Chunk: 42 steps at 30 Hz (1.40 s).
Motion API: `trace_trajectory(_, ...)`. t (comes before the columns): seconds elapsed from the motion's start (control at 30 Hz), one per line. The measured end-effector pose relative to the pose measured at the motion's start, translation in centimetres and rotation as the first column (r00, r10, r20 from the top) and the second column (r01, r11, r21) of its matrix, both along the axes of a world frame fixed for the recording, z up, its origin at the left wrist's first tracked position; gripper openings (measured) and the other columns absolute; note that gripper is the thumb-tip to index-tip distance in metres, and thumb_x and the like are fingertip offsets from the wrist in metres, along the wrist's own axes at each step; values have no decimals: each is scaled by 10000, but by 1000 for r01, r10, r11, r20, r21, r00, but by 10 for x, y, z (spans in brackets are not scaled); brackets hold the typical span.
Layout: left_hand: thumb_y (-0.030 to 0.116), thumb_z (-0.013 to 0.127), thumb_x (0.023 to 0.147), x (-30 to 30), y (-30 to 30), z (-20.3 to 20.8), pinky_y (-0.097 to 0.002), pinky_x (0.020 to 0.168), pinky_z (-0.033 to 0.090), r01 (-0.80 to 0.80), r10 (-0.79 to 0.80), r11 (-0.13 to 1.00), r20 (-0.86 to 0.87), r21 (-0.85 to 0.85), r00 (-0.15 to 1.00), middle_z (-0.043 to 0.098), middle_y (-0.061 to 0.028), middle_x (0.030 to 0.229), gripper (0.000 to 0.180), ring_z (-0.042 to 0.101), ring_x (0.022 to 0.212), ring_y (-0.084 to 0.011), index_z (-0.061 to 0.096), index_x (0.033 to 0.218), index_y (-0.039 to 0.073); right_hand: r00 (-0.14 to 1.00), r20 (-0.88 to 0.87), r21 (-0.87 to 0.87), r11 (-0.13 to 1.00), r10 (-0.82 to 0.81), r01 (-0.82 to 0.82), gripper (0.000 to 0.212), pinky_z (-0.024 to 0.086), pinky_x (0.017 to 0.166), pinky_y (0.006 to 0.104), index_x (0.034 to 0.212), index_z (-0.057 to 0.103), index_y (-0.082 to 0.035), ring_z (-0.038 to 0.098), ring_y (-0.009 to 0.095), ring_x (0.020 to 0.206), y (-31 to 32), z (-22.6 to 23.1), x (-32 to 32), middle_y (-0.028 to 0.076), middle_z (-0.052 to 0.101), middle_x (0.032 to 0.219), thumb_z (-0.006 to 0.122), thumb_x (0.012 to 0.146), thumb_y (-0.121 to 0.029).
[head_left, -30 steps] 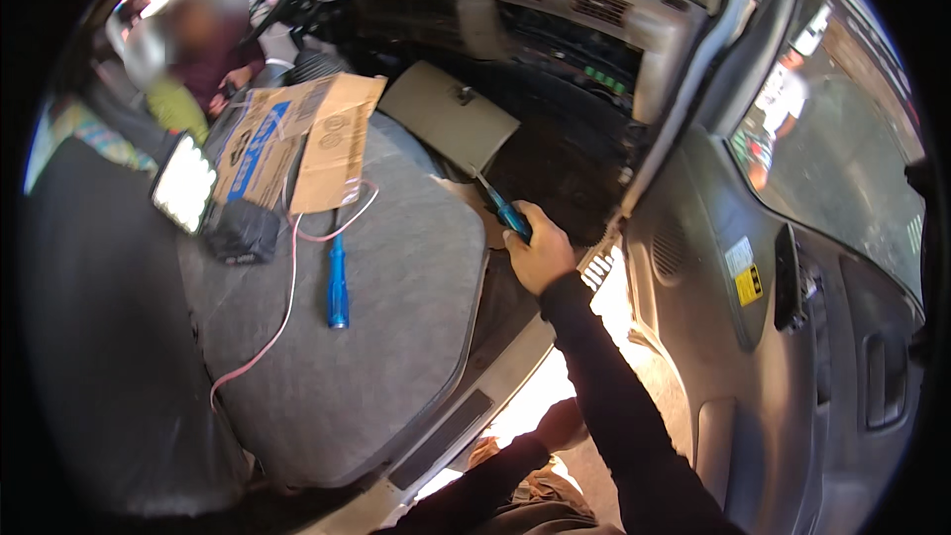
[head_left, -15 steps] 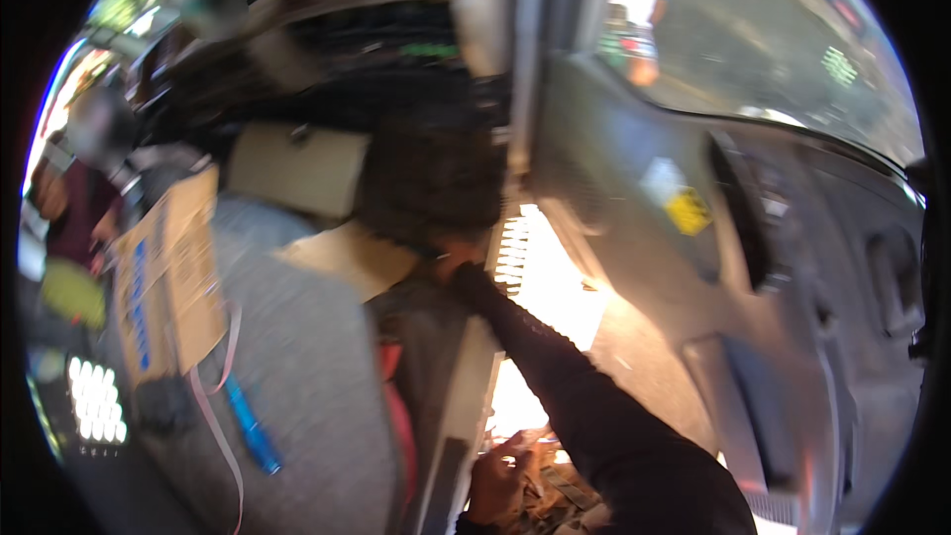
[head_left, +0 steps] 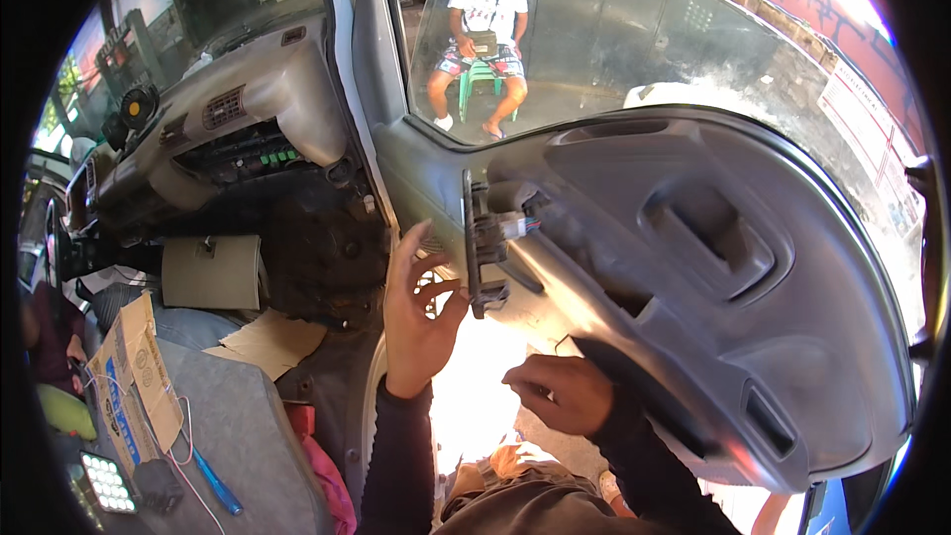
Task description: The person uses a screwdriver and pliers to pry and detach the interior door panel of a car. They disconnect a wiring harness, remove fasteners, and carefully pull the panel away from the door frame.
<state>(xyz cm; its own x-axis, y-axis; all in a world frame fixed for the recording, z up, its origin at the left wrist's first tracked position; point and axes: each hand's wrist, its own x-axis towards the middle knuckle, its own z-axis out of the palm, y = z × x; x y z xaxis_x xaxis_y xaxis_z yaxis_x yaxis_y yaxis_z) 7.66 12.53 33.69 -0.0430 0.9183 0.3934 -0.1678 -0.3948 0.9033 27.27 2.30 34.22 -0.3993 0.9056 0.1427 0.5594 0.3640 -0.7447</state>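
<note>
My left hand (head_left: 421,322) is raised between the seat and the open door, fingers apart. Its thumb is at the near edge of a long, dark door switch panel (head_left: 474,253); whether they touch I cannot tell. The panel stands out from the door, with a pale plug and coloured wires (head_left: 520,225) at its back. Below and right of it, my right hand (head_left: 562,391) is closed with its fingertips together, in front of the door's lower pocket. What it holds, if anything, is hidden.
The grey vehicle door (head_left: 713,337) stands open on the right. To the left are an opened dashboard (head_left: 253,99), a beige panel (head_left: 208,272) and a grey seat (head_left: 243,421) with a cardboard box (head_left: 134,381), a blue tool (head_left: 216,483) and a lit lamp (head_left: 107,482). Outside sits a person (head_left: 487,25).
The view has swung right toward the door. My right hand has come back from the dark footwell to the door, and my left hand has risen from low down to beside the switch panel.
</note>
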Motion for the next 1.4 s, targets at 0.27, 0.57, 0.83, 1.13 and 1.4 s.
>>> trace_trajectory(0.27,306,665,1013,8,46,64,-421,664,638,639,-448,685,489,-350,748,698,-157,1077,562,738,818,-241,449,1417,-18,992,-33,370,921,-121,124,194,556,670,392,1045,661,-53,690,314,782,-17,103,10,105,664,990,718,863,-19)
trace_trajectory(0.57,24,853,809,8,32,84,-309,830,579,394,-393,917,21,-57,919,668,-100,1026,1064,678,893,-162,178,1631,4,902,89,482,811,-422,332,279,575,668,393,1083,634,-36,712,300,791,46,118,-15,117,635,1046,724,822,5)
trace_trajectory(0.83,-63,833,775,8,35,52,-368,884,595,410,-418,908,129,83,900,623,-129,1168,1120,690,1056,-227,132,1644,33,886,252,546,813,-389,202,387,566,775,416,1088,632,-35,673,341,930,75,120,-16,130,617,1116,762,724,-8)
trace_trajectory(1.13,-90,819,776,3,44,42,-308,920,555,516,-514,855,200,50,834,570,-91,1160,1123,639,1049,-170,125,1647,54,855,310,611,776,-416,156,316,558,738,385,979,616,-36,643,279,856,86,112,-21,104,585,1011,752,695,-48)
trace_trajectory(1.4,-55,796,819,13,42,46,-310,902,559,512,-494,859,253,-7,832,560,-96,1162,1098,631,1026,-171,93,1654,73,849,356,618,780,-391,100,328,563,722,378,985,617,-37,642,282,832,87,110,-19,108,582,1017,767,694,-57)
